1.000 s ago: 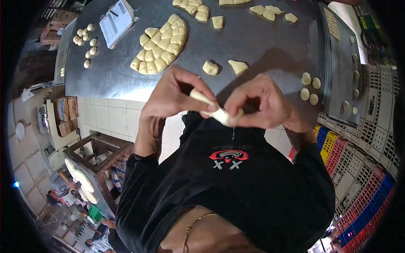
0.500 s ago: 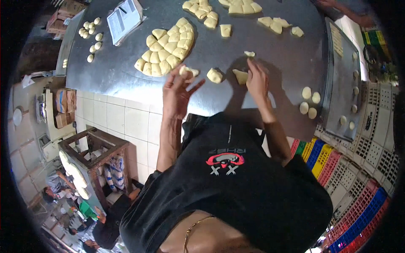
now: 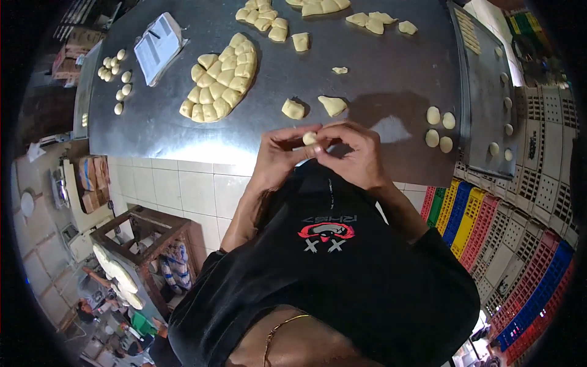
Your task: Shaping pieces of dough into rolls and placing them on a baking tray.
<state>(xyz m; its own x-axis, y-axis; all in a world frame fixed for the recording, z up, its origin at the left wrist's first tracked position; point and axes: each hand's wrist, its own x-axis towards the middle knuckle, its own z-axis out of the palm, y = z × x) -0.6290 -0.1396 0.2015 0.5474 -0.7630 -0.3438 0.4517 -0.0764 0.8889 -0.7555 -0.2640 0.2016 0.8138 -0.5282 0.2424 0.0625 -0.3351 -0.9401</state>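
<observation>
Dough pieces (image 3: pixel 221 78) pale yellow; desk (image 3: pixel 379 67) grey steel; shirt (image 3: pixel 342 275) black with red-and-white emblem; crates (image 3: pixel 455 211) yellow, blue, red.

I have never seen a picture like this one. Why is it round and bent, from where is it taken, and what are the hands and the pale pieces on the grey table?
The picture comes from a wide fisheye camera worn on a person's head, looking down. That lens bends straight edges, so the view seems round. The black shirt low in the picture is the person's own chest.

There is no machine, only two bare hands. The left hand and the right hand meet over the near edge of the metal table and pinch one small piece of dough between the fingertips.

On the table lie a large cluster of cut dough pieces, two loose chunks just beyond the hands, four small round balls to the right, and more balls far left beside a paper booklet. A tray stands on the right.
</observation>
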